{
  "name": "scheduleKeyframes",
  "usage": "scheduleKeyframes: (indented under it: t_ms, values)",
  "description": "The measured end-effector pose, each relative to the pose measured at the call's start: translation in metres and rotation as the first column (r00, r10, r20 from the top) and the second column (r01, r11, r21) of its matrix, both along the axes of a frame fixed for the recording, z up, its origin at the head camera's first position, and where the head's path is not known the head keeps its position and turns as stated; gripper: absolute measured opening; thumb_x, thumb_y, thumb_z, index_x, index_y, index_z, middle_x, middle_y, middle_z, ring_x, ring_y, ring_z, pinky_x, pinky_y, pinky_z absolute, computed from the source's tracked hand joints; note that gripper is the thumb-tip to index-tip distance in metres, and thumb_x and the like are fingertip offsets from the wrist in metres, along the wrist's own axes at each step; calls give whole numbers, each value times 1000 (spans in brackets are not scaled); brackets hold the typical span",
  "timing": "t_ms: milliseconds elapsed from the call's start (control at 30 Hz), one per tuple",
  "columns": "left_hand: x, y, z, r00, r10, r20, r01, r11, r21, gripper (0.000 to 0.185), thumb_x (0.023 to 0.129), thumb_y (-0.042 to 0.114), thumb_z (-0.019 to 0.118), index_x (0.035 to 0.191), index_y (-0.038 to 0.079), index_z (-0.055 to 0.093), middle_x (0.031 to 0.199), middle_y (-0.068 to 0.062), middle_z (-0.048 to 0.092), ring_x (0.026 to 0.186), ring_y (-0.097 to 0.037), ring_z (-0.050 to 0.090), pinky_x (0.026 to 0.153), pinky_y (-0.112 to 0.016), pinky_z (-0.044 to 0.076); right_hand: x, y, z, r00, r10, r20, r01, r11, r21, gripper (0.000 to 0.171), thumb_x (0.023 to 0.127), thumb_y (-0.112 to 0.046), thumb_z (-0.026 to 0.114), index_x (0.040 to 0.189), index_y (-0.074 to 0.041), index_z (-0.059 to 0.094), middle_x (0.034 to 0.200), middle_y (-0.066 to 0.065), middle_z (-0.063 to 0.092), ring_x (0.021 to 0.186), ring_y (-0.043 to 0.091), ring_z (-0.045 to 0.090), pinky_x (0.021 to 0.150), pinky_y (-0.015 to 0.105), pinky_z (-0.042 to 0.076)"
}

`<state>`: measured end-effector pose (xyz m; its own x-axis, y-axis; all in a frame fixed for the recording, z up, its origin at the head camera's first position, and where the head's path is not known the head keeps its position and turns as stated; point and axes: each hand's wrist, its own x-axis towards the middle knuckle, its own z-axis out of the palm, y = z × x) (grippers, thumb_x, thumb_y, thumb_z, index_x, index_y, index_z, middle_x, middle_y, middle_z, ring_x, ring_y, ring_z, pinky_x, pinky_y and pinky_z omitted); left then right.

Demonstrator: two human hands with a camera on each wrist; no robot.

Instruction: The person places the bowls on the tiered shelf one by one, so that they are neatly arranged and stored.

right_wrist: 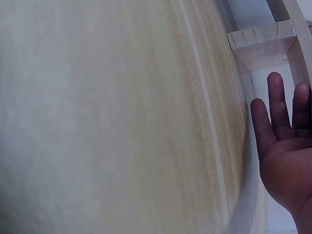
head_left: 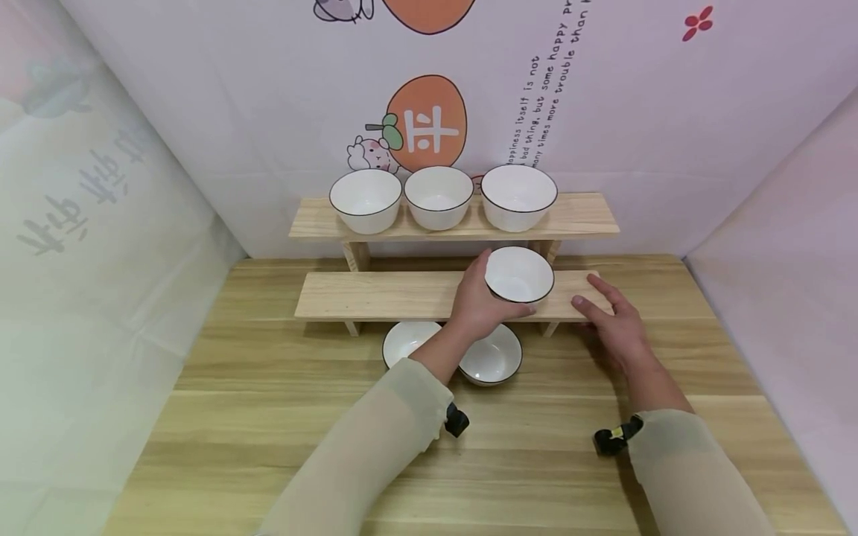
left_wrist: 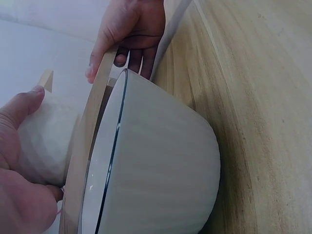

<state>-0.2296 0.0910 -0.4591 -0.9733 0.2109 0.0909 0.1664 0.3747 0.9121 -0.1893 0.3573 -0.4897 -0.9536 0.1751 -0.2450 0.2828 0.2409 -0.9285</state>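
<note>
Along the upper shelf (head_left: 576, 216) at the back stand three white bowls (head_left: 366, 199) in a row, left to right, each upright with a thin dark rim. Below and in front of it runs the lower shelf (head_left: 375, 295), its left stretch bare wood.

On the table (head_left: 268, 417), just in front of the lower shelf, two more bowls sit side by side — one to the left (head_left: 405, 342), partly hidden by the forearm, and one to the right (head_left: 496, 357), which fills the left wrist view with its ribbed outer wall.

The left hand (head_left: 477, 304) reaches over these two and grips a white bowl (head_left: 519, 274) that is at the right part of the lower shelf; the fingers and thumb curl round its left side, and the left wrist view shows the thumb (left_wrist: 22, 105) pressed on the bowl's outer wall. Whether the bowl's base fully rests on the board cannot be told.

Further right, the right hand (head_left: 613, 320) lies flat on the right end of the lower shelf — fingers straight and spread, holding nothing, just beside the gripped bowl but not touching it.
</note>
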Motion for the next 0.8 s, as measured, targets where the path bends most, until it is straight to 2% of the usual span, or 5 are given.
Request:
scheduleKeyframes:
  t_ms: [133,367,667,800]
  values:
    - [-1,2,0,1000,-8,2,8,1000,5,126,65,34,102,165,19,26,159,-2,42,143,-21,43,116,-40,40,2,-3,6,1000,-2,0,2,1000,-19,81,95,-49,73,164,-32,32,172,15,10,98,4,61,85,18,53]
    - [0,-1,1,999,-34,11,34,999,8,129,66,35,101,166,20,21,161,-2,39,145,-20,40,118,-40,38,1,-2,3,1000,-4,3,4,1000,-27,83,95,-49,74,164,-31,32,173,15,9,100,3,60,85,16,52]
    - [3,-7,5,998,-47,43,47,999,-5,137,65,41,100,168,23,12,167,-2,31,150,-21,33,120,-44,34,-6,5,-10,1000,-15,13,15,1000,0,82,93,-54,73,163,-38,33,173,11,11,110,8,58,86,13,48]
    - [5,-13,6,998,-63,26,63,998,0,136,67,43,99,168,22,11,168,-2,28,152,-19,29,121,-40,32,-7,7,-14,1000,-19,8,19,1000,8,81,94,-53,73,163,-37,33,173,11,11,105,6,60,86,13,48]
